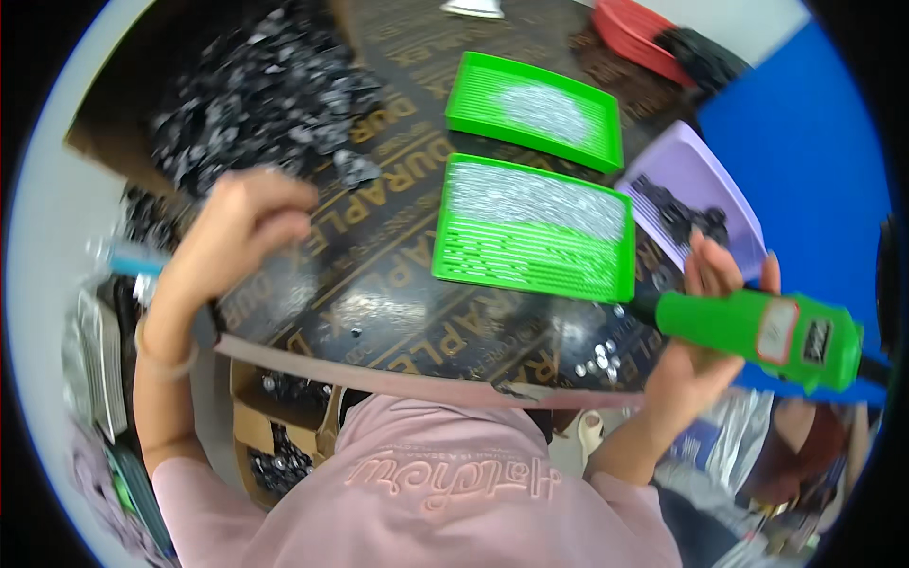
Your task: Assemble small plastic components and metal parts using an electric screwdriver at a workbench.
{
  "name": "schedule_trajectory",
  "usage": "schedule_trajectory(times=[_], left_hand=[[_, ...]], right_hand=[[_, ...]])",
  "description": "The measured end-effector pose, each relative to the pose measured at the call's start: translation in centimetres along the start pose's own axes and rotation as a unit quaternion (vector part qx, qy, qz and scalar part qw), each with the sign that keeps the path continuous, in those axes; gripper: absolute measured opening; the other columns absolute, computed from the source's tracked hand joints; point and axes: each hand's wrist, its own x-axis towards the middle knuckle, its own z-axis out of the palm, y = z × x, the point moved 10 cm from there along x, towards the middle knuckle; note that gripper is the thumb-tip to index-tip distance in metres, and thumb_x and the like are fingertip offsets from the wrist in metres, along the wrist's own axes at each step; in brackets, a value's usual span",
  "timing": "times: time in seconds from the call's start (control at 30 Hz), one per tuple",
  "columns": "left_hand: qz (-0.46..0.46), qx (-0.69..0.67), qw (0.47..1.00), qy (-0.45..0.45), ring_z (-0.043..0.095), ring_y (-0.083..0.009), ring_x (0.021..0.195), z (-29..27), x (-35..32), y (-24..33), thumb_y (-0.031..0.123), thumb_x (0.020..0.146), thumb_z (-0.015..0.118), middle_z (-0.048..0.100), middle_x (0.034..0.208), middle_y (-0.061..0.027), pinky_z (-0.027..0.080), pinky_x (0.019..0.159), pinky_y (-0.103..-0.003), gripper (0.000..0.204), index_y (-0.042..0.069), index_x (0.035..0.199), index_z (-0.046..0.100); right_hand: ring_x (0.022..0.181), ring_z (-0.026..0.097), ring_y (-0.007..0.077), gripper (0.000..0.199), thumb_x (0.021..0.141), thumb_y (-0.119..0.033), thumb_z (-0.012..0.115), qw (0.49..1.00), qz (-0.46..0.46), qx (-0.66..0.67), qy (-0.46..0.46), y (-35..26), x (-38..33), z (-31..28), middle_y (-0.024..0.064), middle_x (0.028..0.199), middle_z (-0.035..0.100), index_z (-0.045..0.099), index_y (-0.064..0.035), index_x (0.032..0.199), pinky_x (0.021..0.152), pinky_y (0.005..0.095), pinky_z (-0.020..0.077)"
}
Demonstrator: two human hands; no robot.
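My right hand (699,364) holds a green corded electric screwdriver (757,331) lying sideways, its dark tip toward the lower right corner of the near green tray (536,275). Its fingertips rise past the tool toward a lilac tray (748,213) with black pieces (677,210) in it. At the left, my left hand (251,213) is raised above the table beside a heap of small dark shiny parts (275,95). The fingers are curled together and slightly blurred; whether they pinch a small part cannot be made out. Thin silvery pieces (535,199) lie in rows in the near tray.
Another green tray (469,114) with silvery pieces stands behind. A red basin (639,38) with a black bag is at the far right, next to a blue panel (805,142). Loose shiny bits (598,362) lie near the table's front edge. Cardboard boxes (251,426) with dark parts sit below.
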Motion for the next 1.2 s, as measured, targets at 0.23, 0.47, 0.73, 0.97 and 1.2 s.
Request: schedule_trajectory(times=[0.23,0.47,0.73,0.97,1.2], left_hand=[[0.116,0.314,0.937,0.099,0.047,-0.0368,0.132,4.3,15.5,-9.8,0.034,0.093,0.064,0.054,0.139,-0.019,0.04,0.109,-0.043,0.049,0.006,0.133,0.057],[0.075,0.315,0.945,0.041,0.052,-0.0375,0.122,8.1,14.7,-10.8,0.036,0.096,0.059,0.062,0.127,-0.0184,0.041,0.107,-0.043,0.049,0.0,0.129,0.06],[0.053,0.191,0.979,-0.036,0.04,-0.0417,0.137,8.5,4.5,-6.1,0.024,0.096,0.061,0.052,0.14,-0.0247,0.034,0.114,-0.046,0.045,-0.001,0.133,0.057],[0.065,0.138,0.988,0.015,0.046,-0.0405,0.133,7.6,-0.7,1.7,0.018,0.089,0.069,0.054,0.138,-0.022,0.039,0.11,-0.046,0.046,-0.001,0.13,0.059],[0.021,0.169,0.983,0.062,0.048,-0.0428,0.129,9.0,-3.4,2.8,0.014,0.084,0.074,0.05,0.142,-0.0219,0.041,0.107,-0.047,0.048,0.0,0.128,0.06]], right_hand=[[0.101,0.055,0.0196,0.093,0.079,-0.007,0.081,0.911,-0.129,-0.381,-0.09,-1.6,-1.3,-0.6,0.0151,0.132,0.054,0.025,0.006,0.152,0.097,0.0363,0.0425],[0.105,0.059,0.0425,0.054,0.076,-0.024,0.084,0.849,0.006,-0.514,-0.122,0.8,-2.0,-4.1,0.0204,0.114,0.062,0.06,-0.0002,0.118,0.085,0.048,0.0479],[0.083,0.068,0.0346,0.025,0.077,-0.006,0.076,0.809,0.091,-0.541,-0.209,6.0,-3.8,-7.1,0.0138,0.093,0.069,0.067,-0.0039,0.1,0.071,0.0438,0.0523],[0.068,0.064,0.0254,0.028,0.076,-0.015,0.081,0.868,0.102,-0.453,-0.176,12.1,-3.6,-8.2,0.0101,0.086,0.068,0.07,-0.0055,0.099,0.063,0.036,0.0505],[0.069,0.058,0.0232,0.023,0.072,-0.012,0.084,0.875,0.049,-0.448,-0.178,12.7,-3.9,-6.4,0.007,0.074,0.059,0.067,-0.0054,0.087,0.063,0.0356,0.0468]])
